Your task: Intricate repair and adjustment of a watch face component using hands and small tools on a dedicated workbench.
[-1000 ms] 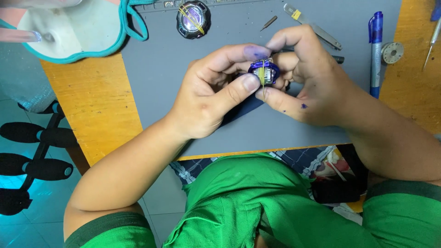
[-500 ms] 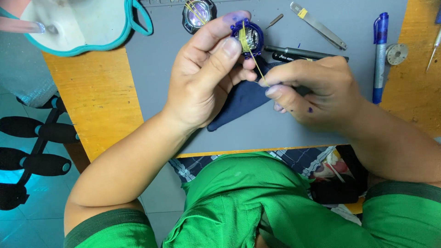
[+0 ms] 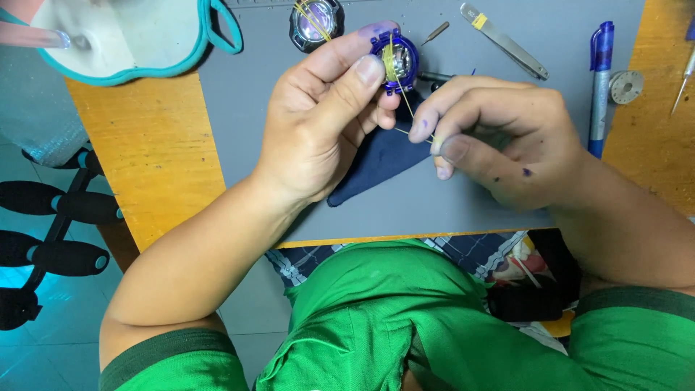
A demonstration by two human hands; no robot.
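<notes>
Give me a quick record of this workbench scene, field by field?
left hand: holds small round blue case between thumb and fingers
right hand: pinches thin yellow strand running to the case
under hands: dark blue cloth on grey mat
nearby: second round case, metal tweezers, blue pen

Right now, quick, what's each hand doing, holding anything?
Left hand: closed on the small round blue case, held up between thumb and fingertips.
Right hand: fingers pinched shut on the thin yellow strand that runs from the case.

Glossy blue plastic case (image 3: 394,58), matt grey mat (image 3: 463,195), wooden table (image 3: 148,152)
</notes>
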